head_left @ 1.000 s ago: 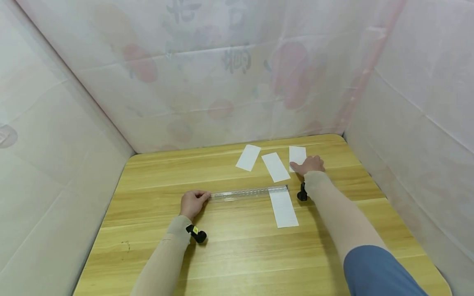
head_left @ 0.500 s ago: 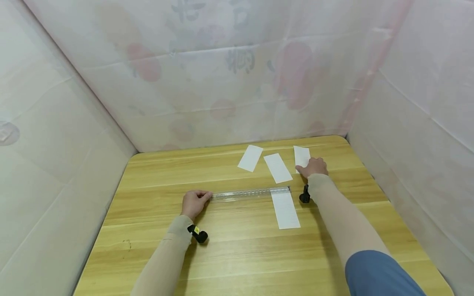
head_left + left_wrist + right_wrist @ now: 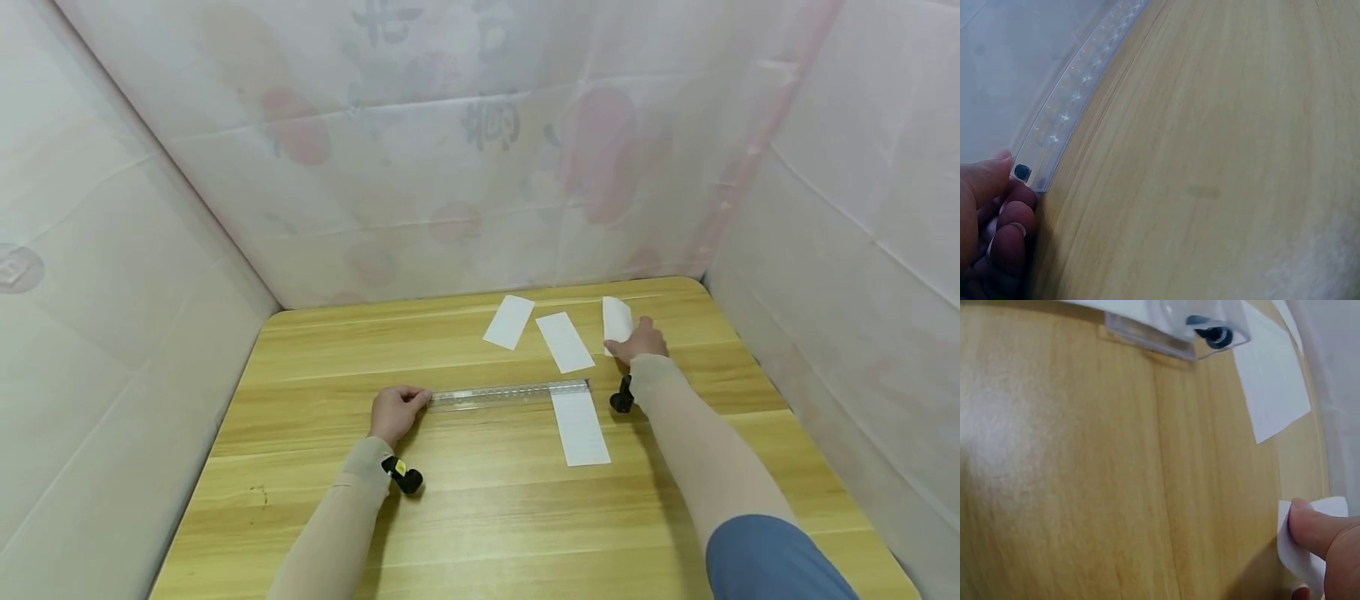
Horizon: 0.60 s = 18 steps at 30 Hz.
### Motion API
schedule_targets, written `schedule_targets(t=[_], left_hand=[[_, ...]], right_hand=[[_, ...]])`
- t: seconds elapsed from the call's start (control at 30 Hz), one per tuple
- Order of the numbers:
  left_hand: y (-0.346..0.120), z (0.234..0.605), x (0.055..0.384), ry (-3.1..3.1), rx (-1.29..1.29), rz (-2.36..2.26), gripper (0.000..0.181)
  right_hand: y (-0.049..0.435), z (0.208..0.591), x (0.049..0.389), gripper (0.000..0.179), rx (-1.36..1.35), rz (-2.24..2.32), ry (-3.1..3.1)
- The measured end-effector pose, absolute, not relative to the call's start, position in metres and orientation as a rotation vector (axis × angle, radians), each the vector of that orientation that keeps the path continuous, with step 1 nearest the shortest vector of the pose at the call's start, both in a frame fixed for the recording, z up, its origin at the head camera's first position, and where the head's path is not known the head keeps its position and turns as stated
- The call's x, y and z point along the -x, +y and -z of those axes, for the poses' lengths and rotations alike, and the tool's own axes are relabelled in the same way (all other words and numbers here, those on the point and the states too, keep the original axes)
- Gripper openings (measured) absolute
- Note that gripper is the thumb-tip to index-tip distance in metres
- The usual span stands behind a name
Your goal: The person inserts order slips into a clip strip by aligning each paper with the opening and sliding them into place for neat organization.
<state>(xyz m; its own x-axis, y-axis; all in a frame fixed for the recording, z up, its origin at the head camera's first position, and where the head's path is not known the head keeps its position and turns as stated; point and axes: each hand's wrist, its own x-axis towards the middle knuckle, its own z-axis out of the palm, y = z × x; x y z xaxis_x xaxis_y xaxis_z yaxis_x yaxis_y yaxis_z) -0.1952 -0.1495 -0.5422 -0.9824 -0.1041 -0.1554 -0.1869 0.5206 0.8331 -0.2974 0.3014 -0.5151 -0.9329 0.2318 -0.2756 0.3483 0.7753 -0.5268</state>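
Note:
A long clear plastic ruler-like strip [image 3: 487, 397] lies across the middle of the table. My left hand [image 3: 393, 414] pinches its left end between thumb and fingers; a small dark square shows by the thumb in the left wrist view. Over at the strip's right end, a white paper slip [image 3: 582, 430] lies partly beneath it. My right hand [image 3: 645, 341] pinches another white slip [image 3: 617, 317] at the back right. That slip is bent upward, its curl [image 3: 1297, 553] visible under the thumb in the right wrist view.
Two more white slips, one left [image 3: 510, 322] and one right [image 3: 565, 342], lie flat behind the strip. The wooden table [image 3: 480, 517] meets pale printed fabric walls [image 3: 405, 192] at the back and sides. Each wrist wears a small black camera.
My right hand has drawn the far-right slip slightly right and bent it up from lying flat. The left hand and strip have stayed in place, while the view shifted a little.

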Motion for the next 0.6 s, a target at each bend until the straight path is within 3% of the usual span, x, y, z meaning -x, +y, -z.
schedule_targets(t=[0.17, 0.6], left_hand=[[-0.148, 0.54, 0.194, 2.667, 0.261, -1.473, 0.022], [-0.143, 0.539, 0.199, 2.663, 0.264, -1.458, 0.021]], right_hand=[[0.306, 0.516, 0.296, 0.102, -0.434, 0.994, 2.692], [0.304, 0.504, 0.261, 0.064, -0.322, 1.359, 2.844]])
